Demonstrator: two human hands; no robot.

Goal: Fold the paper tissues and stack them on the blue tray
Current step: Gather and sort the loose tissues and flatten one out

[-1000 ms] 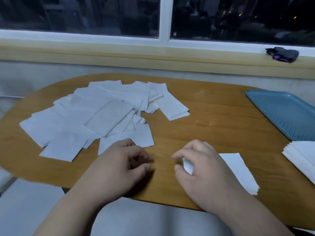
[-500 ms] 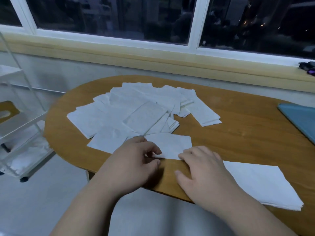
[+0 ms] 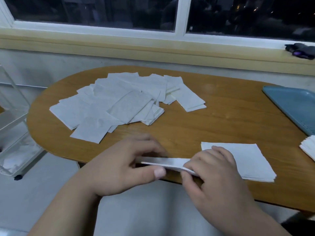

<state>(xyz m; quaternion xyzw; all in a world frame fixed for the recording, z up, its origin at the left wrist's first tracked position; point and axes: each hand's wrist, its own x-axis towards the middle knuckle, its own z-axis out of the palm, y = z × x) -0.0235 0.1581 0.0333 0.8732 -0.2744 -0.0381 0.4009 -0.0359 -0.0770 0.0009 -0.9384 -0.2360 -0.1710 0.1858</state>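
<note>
A white paper tissue is lifted just above the near table edge, seen almost edge-on. My left hand pinches its left end and my right hand pinches its right end. A loose heap of white tissues covers the far left of the wooden table. A neat pile of folded tissues lies flat just right of my right hand. The blue tray sits at the right edge, with another stack of tissues at its near end, cut off by the frame.
A clear plastic rack on small wheels stands on the floor to the left of the table. A dark object lies on the window sill at the far right. Bare wood lies between the heap and the tray.
Both hands drew the nearest tissue off the heap toward the near edge and lifted it; it now hangs between them. The view swung back to the right, showing the tray again.
</note>
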